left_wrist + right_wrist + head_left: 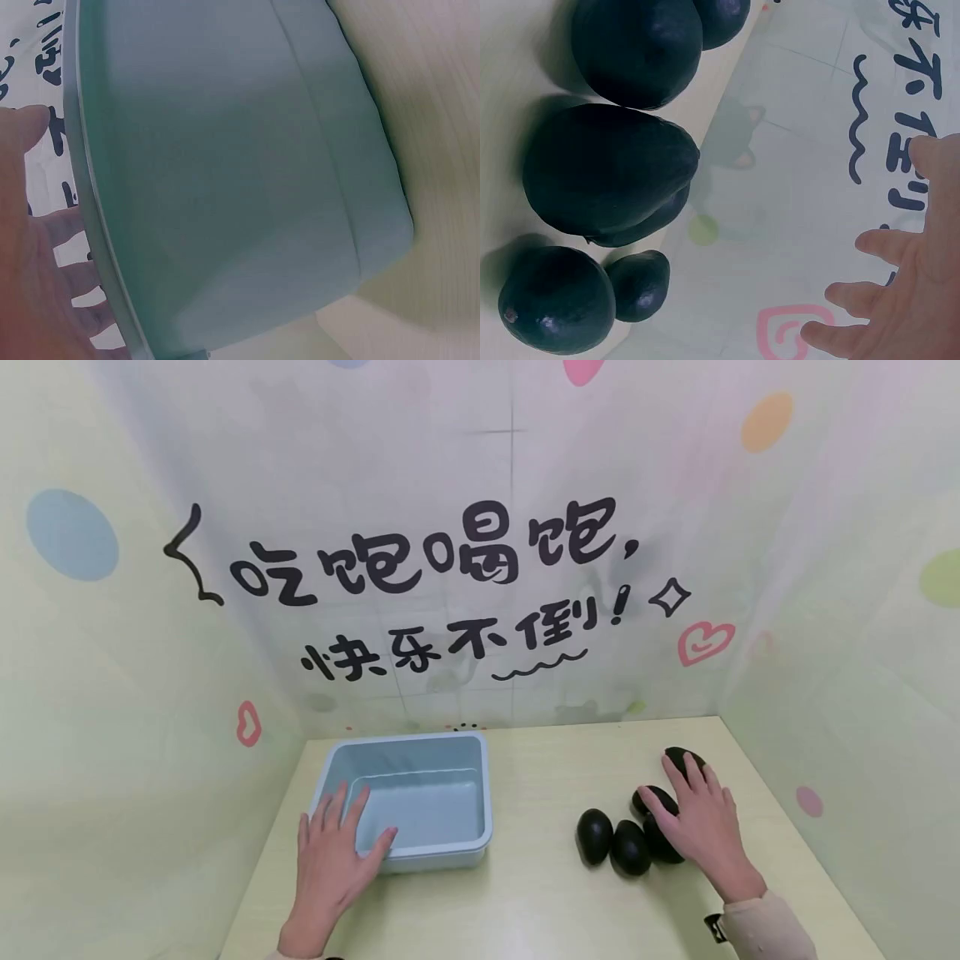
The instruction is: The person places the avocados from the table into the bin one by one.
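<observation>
A light blue plastic bin (pixel 486 810) stands at the left of the table. My left hand (pixel 330 852) is spread over its near left corner, the fingers reaching above the rim. In the left wrist view the bin's outer wall (pixel 225 172) fills most of the picture; whether the fingers touch the rim I cannot tell. Several dark, smooth avocados (pixel 595 837) lie grouped at the right. Above the rightmost ones hovers my right hand (pixel 705 818), fingers apart and fairly straight, partly covering them. The right wrist view shows a gap between that hand (pixel 892 292) and the avocados (pixel 607 169).
The pale wooden table (pixel 532 893) is enclosed by light printed curtains at the back and both sides. Black lettering (pixel 427 560) runs across the back curtain (pixel 420 443). Bare tabletop lies between the bin and the avocados.
</observation>
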Motion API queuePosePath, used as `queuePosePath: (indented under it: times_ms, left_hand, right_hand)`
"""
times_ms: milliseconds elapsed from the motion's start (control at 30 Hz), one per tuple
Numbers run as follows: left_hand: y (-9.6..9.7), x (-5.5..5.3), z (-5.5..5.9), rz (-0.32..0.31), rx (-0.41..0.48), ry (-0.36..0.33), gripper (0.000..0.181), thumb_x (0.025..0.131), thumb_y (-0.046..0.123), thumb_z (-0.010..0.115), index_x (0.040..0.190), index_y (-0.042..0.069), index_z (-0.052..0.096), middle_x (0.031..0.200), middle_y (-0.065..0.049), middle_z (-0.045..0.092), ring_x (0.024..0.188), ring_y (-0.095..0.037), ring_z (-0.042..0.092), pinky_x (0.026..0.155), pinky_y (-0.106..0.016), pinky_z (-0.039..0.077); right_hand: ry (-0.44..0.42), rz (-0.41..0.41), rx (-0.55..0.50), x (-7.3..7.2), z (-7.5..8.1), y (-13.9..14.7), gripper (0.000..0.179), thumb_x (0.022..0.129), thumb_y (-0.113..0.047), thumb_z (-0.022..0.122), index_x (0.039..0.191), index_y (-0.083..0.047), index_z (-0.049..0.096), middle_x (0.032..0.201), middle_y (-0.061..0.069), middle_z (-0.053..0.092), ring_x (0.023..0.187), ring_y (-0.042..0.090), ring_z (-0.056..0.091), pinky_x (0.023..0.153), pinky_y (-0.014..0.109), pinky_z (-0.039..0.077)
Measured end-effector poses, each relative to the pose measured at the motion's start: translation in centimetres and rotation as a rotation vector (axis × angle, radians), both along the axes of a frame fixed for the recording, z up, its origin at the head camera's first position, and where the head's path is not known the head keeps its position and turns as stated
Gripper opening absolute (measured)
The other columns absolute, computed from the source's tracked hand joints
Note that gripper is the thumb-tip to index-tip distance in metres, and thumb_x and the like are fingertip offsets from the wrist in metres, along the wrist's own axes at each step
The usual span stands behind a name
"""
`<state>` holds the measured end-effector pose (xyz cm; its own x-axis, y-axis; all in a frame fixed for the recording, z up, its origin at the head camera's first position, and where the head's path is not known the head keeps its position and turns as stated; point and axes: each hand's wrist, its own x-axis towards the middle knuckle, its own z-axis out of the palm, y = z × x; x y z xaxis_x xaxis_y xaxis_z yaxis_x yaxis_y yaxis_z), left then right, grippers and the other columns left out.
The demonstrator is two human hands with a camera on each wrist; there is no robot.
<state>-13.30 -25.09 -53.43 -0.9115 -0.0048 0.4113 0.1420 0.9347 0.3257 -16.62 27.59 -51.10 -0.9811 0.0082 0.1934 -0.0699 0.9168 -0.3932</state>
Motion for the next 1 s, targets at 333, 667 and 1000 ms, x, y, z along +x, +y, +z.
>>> queuePosePath:
  times_ms: [333, 667, 1000]
  left_hand:
    - [0.0, 0.6, -0.5, -0.002, -0.01, 0.057, 0.071, 0.089, 0.049, 0.078, 0.147, 0.011, 0.061, 0.155, -0.023, 0.055, 0.138, -0.05, 0.049, 0.109, -0.079, 0.033]
    - [0.2, 1.3, -1.4, -0.029, 0.002, 0.136, 0.061, 0.083, 0.041, 0.085, 0.132, 0.007, 0.071, 0.143, -0.022, 0.062, 0.128, -0.046, 0.058, 0.101, -0.067, 0.046]
    - [0.7, 2.4, -1.5, -0.004, 0.015, 0.129, 0.045, 0.082, 0.039, 0.086, 0.116, 0.009, 0.078, 0.125, -0.016, 0.074, 0.116, -0.042, 0.067, 0.095, -0.061, 0.053]
  right_hand:
    - [-0.003, -0.007, -0.015, 0.2, -0.7, 0.2, 0.079, 0.106, -0.06, 0.052, 0.163, -0.008, 0.039, 0.167, 0.036, 0.031, 0.149, 0.064, 0.029, 0.112, 0.081, 0.028]
    - [-0.024, 0.009, -0.206, 1.0, -0.9, 0.1, 0.075, 0.109, -0.055, 0.052, 0.163, -0.004, 0.039, 0.166, 0.028, 0.039, 0.149, 0.055, 0.038, 0.112, 0.074, 0.036]
    - [0.056, -0.005, -0.196, 1.4, -2.7, 0.7, 0.063, 0.107, -0.044, 0.06, 0.152, -0.001, 0.052, 0.154, 0.023, 0.055, 0.08, 0.021, 0.06, 0.092, 0.057, 0.05]
